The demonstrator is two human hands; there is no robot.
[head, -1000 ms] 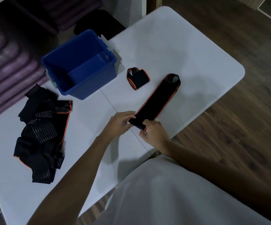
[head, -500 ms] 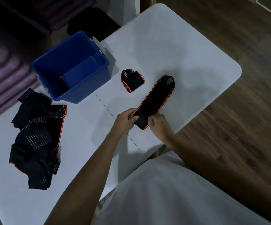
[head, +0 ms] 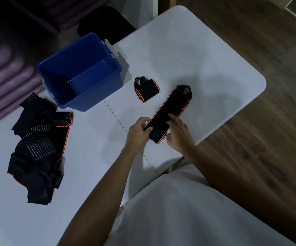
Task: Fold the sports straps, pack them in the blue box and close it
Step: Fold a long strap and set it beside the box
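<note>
Strap (head: 168,112) on the table (head: 205,59): left hand (head: 138,132) fingers pinch its near fold; right hand (head: 179,132) fingers spread flat should press each turn tight.

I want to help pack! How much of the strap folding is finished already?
One folded strap lies beside the blue box, which is open, no straps visible inside. The left hand pinches the long strap at its near end; the right hand presses on it. The heap of straps waits, then packing and closing.
</note>
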